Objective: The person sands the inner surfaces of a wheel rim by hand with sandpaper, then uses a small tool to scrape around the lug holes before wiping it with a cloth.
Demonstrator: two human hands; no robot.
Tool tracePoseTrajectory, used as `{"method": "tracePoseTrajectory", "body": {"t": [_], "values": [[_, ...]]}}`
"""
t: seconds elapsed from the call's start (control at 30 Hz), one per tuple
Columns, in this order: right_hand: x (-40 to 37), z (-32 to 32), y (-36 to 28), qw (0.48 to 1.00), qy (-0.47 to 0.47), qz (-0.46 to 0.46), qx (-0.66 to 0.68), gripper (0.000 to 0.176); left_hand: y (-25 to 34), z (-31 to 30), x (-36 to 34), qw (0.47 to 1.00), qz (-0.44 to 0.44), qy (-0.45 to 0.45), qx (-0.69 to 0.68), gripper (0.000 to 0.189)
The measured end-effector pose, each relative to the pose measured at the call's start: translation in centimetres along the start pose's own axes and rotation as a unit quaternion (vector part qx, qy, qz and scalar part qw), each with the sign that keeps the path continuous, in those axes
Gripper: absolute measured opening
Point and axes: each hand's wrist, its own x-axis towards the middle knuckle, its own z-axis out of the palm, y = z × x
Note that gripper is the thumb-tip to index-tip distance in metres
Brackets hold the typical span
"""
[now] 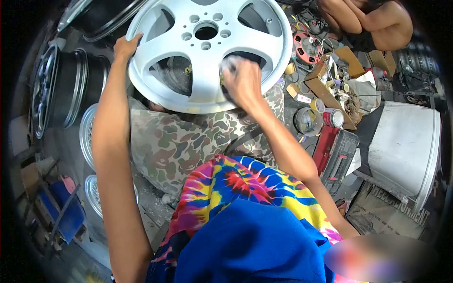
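A large pale grey alloy wheel (206, 75) with broad spokes and several bolt holes lies face up in front of me. My left hand (126, 48) is closed round its left edge, with the thumb on the rim. At the lower right spoke opening, my right hand (244, 82) is bent against the wheel, its fingers closed. A small pale, blurred thing shows at those fingertips, and I cannot make out its kind. My legs in camouflage trousers (174, 141) are just below the wheel.
Dark wheels (47, 89) and silver wheels (89, 134) stand on the left. On the right are a cardboard box (325, 89) of odds and ends, a red can (333, 118), a toolbox (339, 155) and a white panel (401, 146). Another person (377, 23) crouches at the upper right.
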Motion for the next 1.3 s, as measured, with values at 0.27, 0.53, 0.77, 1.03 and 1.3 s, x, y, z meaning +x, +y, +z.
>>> {"method": "tracePoseTrajectory", "body": {"t": [0.27,0.53,0.77,1.03,1.3], "values": [[-1.3,0.9,-0.2,0.998,0.029,0.017,0.048,0.019,-0.7,0.1,-0.3,0.999,-0.022,-0.001,-0.038,0.066],[-1.4,-4.4,0.0,0.973,-0.23,-0.009,-0.001,0.013,-0.8,0.6,0.2,0.999,0.0,-0.02,-0.031,0.067],[2.7,-4.3,4.4,0.877,-0.231,-0.326,-0.268,0.028,-1.2,0.9,0.7,0.999,-0.005,-0.006,-0.032,0.069],[2.5,-6.2,1.8,0.836,-0.533,-0.11,-0.064,0.029,-0.9,0.8,0.6,0.999,0.006,-0.021,-0.03,0.066],[1.5,-4.8,4.8,0.897,-0.362,-0.212,-0.142,0.016,-0.2,0.4,0.0,1.0,-0.002,0.002,-0.019,0.065]]}}
